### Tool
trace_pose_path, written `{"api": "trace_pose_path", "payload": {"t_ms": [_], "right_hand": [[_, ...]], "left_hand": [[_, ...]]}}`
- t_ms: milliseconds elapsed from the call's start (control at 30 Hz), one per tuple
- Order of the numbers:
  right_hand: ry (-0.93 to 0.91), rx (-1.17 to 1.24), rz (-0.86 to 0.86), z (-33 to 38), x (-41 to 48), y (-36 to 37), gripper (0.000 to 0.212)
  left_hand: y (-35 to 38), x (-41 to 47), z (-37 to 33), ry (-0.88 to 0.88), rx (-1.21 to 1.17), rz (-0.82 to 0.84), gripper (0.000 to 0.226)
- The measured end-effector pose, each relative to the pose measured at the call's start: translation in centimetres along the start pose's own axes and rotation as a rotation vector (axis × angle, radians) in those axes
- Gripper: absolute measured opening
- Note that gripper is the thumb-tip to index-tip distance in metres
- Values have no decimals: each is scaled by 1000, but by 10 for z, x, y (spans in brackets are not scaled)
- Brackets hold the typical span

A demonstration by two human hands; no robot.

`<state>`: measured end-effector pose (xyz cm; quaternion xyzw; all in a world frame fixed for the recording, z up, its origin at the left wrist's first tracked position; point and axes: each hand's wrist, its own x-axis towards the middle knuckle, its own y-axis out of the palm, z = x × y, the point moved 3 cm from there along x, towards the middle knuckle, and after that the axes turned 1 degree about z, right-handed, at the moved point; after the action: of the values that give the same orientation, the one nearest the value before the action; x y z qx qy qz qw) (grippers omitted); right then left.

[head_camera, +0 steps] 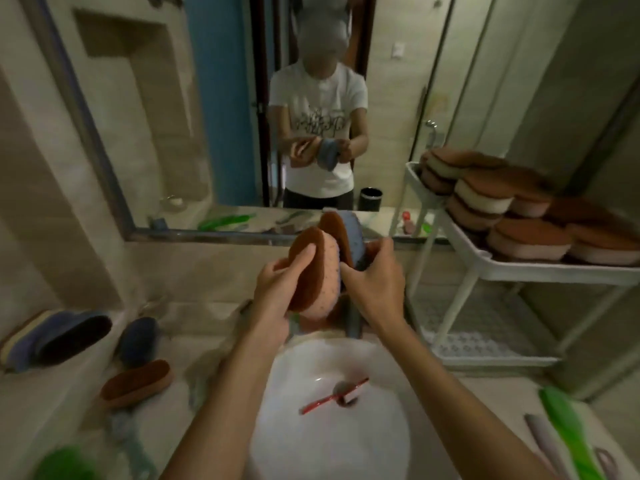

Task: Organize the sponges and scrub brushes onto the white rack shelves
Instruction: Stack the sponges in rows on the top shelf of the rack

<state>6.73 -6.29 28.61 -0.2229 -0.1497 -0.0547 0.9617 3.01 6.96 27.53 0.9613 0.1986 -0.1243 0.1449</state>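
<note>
My left hand (277, 289) grips a pink sponge with a brown scrub face (318, 275), held upright above the sink's back edge. My right hand (374, 282) grips a blue sponge with a brown scrub face (348, 237) right behind the pink one; the two sponges touch. The white rack (519, 271) stands to the right, and its top shelf carries several stacked pink and cream sponges (491, 202). Its lower shelf (485, 344) shows bare perforated plastic. On the counter at left lie a brown-topped sponge (138, 382), a blue sponge (138, 341) and a larger blue-and-dark one (59, 341).
A white sink (329, 427) lies below my arms with a red toothbrush (332, 396) across its drain. A mirror (207, 116) covers the wall ahead. Green brushes lie at the right counter edge (568, 431) and the bottom left (65, 465). A grey tap (353, 323) stands behind the sink.
</note>
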Motion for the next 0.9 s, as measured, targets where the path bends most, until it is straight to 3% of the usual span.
{"api": "trace_pose_path", "payload": {"t_ms": [133, 400, 533, 700, 900], "right_hand": [[-31, -16, -123, 1, 43, -94, 41], [44, 183, -134, -38, 125, -242, 41], [188, 319, -171, -70, 166, -295, 42], [374, 363, -125, -117, 206, -327, 34], [387, 198, -114, -138, 230, -322, 33]], "left_hand": [[81, -2, -20, 51, -96, 49, 50], [246, 1, -52, 108, -36, 132, 57], [309, 11, -62, 90, 13, 187, 54], [360, 33, -70, -10, 11, 261, 48], [381, 79, -59, -72, -47, 319, 48]]}}
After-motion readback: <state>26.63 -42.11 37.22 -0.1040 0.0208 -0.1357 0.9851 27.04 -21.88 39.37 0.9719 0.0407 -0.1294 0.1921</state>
